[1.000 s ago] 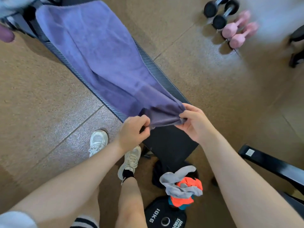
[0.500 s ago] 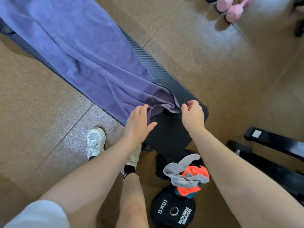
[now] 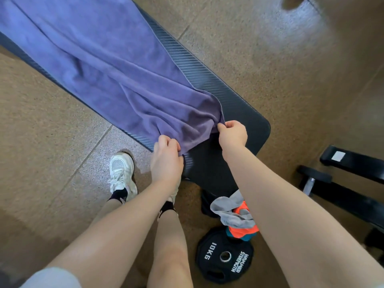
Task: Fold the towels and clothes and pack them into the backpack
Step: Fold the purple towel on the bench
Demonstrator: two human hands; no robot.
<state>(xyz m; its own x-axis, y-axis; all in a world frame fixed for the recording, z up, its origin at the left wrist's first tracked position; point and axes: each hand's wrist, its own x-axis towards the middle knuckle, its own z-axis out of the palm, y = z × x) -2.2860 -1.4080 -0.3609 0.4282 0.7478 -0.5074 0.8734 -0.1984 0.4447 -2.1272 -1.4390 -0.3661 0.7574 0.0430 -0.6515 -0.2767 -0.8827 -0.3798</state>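
A long purple towel (image 3: 99, 65) lies spread along a black padded bench (image 3: 239, 113), running off the top left of the view. My left hand (image 3: 166, 156) pinches the towel's near left corner at the bench's edge. My right hand (image 3: 232, 135) pinches the near right corner, with the cloth bunched between the two hands. On the floor below the bench end sits a small pile of clothes (image 3: 239, 219), grey over orange and teal. No backpack shows in the head view.
A black 10 kg weight plate (image 3: 224, 256) lies on the floor beside the clothes pile. Black equipment bars (image 3: 353, 163) stand at the right. My white shoes (image 3: 121, 175) stand left of the bench on the brown speckled floor.
The camera has tilted down and the dumbbells have left the view. My left hand, open on the towel half a second ago, now pinches its corner; my right hand keeps its pinch.
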